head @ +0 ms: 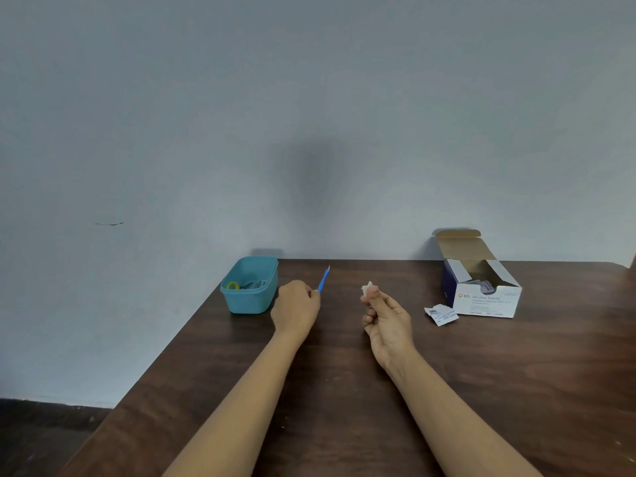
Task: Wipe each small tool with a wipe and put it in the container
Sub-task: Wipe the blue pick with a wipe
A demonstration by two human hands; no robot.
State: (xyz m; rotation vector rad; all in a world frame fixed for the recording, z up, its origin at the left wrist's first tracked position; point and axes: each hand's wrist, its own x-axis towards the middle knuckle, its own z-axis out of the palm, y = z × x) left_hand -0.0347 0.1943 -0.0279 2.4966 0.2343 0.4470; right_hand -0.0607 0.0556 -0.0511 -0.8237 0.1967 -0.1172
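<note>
Over the dark wooden table (pixel 481 373), the left hand (pixel 295 309) is closed around a blue-handled small tool (pixel 322 280), its thin tip pointing toward 12 o'clock; the right hand (pixel 387 318) pinches a white wipe (pixel 367 288) between thumb and fingertips; the teal container (pixel 250 297), at 9 o'clock of the left hand, holds a yellow-handled item; an open swab box (pixel 481 290) and a torn wrapper (pixel 441 314) lie at 3 o'clock.

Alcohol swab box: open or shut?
Open. The alcohol swab box has its lid flap folded up and back, and packets show inside through the top.
</note>
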